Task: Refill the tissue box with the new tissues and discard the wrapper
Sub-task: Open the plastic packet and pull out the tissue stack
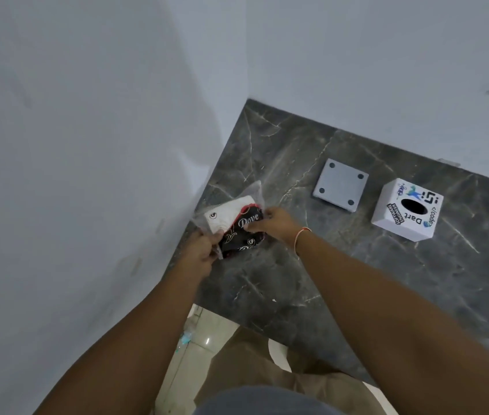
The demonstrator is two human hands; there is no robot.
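A pack of new tissues (227, 217) in a clear plastic wrapper with a black "Dove" print sits at the left edge of the dark marble counter (342, 280), beside the wall. My left hand (204, 247) grips the wrapper's near end. My right hand (273, 224) pinches its right side over the black print. White tissues show through the wrapper's far half. The white cube tissue box (406, 209), covered in stickers, stands to the right with its oval opening facing up. Its grey base plate (340, 184) lies flat between the pack and the box.
Pale walls meet in a corner behind the counter, the left one close to my left hand. The counter's front edge runs just before my legs, with light floor tiles below.
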